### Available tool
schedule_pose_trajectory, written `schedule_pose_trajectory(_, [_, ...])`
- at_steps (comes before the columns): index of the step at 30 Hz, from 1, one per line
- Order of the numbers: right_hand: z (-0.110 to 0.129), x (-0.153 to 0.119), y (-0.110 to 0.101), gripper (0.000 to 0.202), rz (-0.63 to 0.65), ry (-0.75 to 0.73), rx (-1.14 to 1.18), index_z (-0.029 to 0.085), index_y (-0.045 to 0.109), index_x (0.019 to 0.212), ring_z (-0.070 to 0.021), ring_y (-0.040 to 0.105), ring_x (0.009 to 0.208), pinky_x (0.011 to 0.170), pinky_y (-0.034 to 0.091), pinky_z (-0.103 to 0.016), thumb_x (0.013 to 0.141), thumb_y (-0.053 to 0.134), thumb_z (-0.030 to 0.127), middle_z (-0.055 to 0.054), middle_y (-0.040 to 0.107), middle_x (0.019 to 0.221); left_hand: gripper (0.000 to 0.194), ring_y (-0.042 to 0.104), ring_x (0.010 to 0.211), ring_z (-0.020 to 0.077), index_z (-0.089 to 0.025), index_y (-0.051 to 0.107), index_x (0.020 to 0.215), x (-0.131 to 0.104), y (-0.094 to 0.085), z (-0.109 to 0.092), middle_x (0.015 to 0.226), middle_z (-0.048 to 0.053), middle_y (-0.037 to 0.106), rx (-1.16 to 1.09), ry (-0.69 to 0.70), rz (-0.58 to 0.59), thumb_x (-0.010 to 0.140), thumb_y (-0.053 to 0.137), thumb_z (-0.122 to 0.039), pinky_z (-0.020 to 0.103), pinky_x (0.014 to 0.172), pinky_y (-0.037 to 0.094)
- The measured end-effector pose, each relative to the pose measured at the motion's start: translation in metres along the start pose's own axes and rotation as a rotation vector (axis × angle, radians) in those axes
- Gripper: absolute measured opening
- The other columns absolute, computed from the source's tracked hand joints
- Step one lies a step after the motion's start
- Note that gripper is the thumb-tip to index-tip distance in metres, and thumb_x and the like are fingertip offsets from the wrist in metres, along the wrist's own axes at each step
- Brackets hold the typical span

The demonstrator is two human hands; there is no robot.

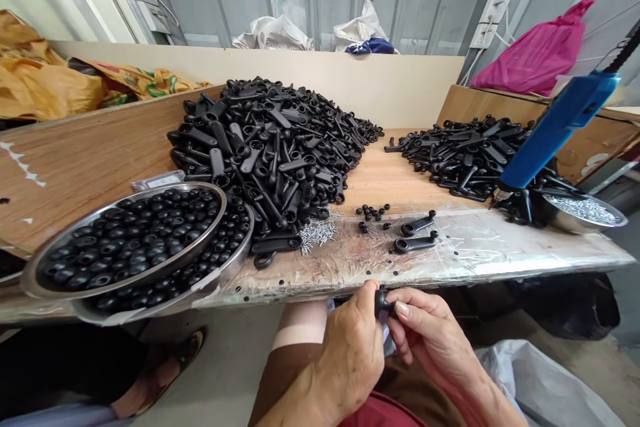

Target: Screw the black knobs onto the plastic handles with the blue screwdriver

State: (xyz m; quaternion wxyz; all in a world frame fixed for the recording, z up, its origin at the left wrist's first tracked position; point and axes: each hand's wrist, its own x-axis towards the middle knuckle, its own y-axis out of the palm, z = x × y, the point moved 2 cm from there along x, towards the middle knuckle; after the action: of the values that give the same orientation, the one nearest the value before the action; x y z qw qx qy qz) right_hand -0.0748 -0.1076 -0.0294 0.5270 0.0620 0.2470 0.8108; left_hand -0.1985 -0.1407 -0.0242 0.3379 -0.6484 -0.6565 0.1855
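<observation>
Just off the table's front edge, my left hand (354,337) and my right hand (430,323) meet around a small black part (383,304). Fingers of both hands pinch it, and they hide much of its shape. On the table beyond lie two black crank handles (416,243) with knobs at their right ends. A small group of black balls (371,212) sits to their left. Silver screws (318,233) are heaped beside the large pile of black handles (280,147).
Two metal bowls of black balls (223,203) overlap at the left. A second handle pile (465,150) lies at the right, near a hanging blue electric screwdriver (557,130) and a bowl of screws (583,221). Another person's foot (167,373) shows at lower left.
</observation>
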Motion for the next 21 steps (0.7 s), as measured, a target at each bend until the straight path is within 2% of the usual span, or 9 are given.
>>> schedule_pose_trajectory(4, [-0.003,-0.002,-0.002,0.035,-0.029,0.005,-0.106,0.012,0.068,0.066,-0.0053,0.038,0.034,0.033,0.027,-0.016,0.064,0.078,0.045,0.002,0.049,0.04,0.039,0.066,0.086,0.0315,-0.01,0.051,0.114,0.0,0.001,0.001,0.092,0.017,0.069,0.0,-0.035,0.051,0.079,0.037,-0.02,0.043,0.078,0.051])
schedule_pose_trajectory(8, [-0.002,0.0,-0.001,0.037,-0.093,-0.082,-0.233,0.012,0.067,0.065,-0.0051,0.039,0.039,0.037,0.031,-0.016,0.069,0.074,0.048,0.001,0.05,0.045,0.039,0.065,0.087,0.0328,-0.011,0.051,0.113,0.007,0.004,0.002,0.093,0.018,0.068,-0.065,-0.115,0.057,0.079,0.04,-0.026,0.046,0.081,0.048])
schedule_pose_trajectory(11, [0.006,0.005,0.0,0.04,-0.097,-0.134,-0.316,0.013,0.07,0.07,-0.0062,0.038,0.038,0.036,0.032,-0.017,0.073,0.067,0.053,0.002,0.049,0.045,0.04,0.063,0.089,0.0288,-0.013,0.049,0.116,0.019,0.004,0.002,0.09,0.014,0.066,-0.197,-0.165,0.071,0.081,0.037,-0.027,0.043,0.084,0.047])
schedule_pose_trajectory(13, [0.015,0.008,-0.003,0.034,-0.099,-0.179,-0.373,0.015,0.072,0.08,-0.0088,0.045,0.042,0.041,0.039,-0.019,0.073,0.067,0.048,0.0,0.054,0.049,0.038,0.062,0.088,0.0237,-0.016,0.05,0.114,0.03,0.006,-0.001,0.087,0.009,0.065,-0.319,-0.179,0.116,0.08,0.036,-0.026,0.036,0.083,0.048])
schedule_pose_trajectory(14, [0.021,0.009,-0.006,0.028,-0.104,-0.242,-0.449,0.017,0.073,0.085,-0.0109,0.051,0.048,0.047,0.043,-0.021,0.074,0.068,0.042,-0.001,0.059,0.055,0.037,0.062,0.083,0.021,-0.017,0.051,0.112,0.036,0.008,-0.003,0.082,0.005,0.063,-0.38,-0.188,0.154,0.078,0.037,-0.025,0.033,0.078,0.049])
schedule_pose_trajectory(16, [0.034,0.009,-0.013,0.02,-0.122,-0.462,-0.716,0.021,0.073,0.092,-0.0145,0.061,0.062,0.06,0.049,-0.022,0.076,0.065,0.029,-0.003,0.068,0.069,0.039,0.057,0.06,0.0163,-0.018,0.052,0.11,0.046,0.014,-0.007,0.065,-0.002,0.055,-0.48,-0.217,0.267,0.074,0.038,-0.023,0.026,0.058,0.049])
schedule_pose_trajectory(18, [0.044,0.008,-0.022,0.019,-0.131,-0.709,-1.055,0.021,0.072,0.092,-0.0147,0.065,0.064,0.061,0.05,-0.021,0.082,0.057,0.022,-0.004,0.07,0.072,0.046,0.046,0.041,0.0134,-0.017,0.051,0.113,0.055,0.021,-0.01,0.05,-0.007,0.044,-0.55,-0.255,0.408,0.069,0.039,-0.021,0.022,0.041,0.041])
schedule_pose_trajectory(19, [0.047,0.007,-0.03,0.02,-0.135,-0.801,-1.198,0.02,0.071,0.093,-0.0141,0.065,0.061,0.059,0.05,-0.02,0.085,0.053,0.021,-0.003,0.07,0.07,0.051,0.044,0.039,0.0129,-0.016,0.05,0.118,0.058,0.023,-0.01,0.05,-0.007,0.045,-0.575,-0.267,0.465,0.068,0.042,-0.02,0.022,0.039,0.04])
schedule_pose_trajectory(21, [0.052,0.008,-0.05,0.02,-0.165,-0.889,-1.387,0.019,0.068,0.095,-0.0137,0.066,0.059,0.057,0.051,-0.018,0.089,0.05,0.022,-0.004,0.071,0.07,0.061,0.055,0.052,0.0139,-0.016,0.048,0.126,0.065,0.023,-0.008,0.066,-0.002,0.06,-0.574,-0.248,0.475,0.066,0.05,-0.021,0.023,0.049,0.047])
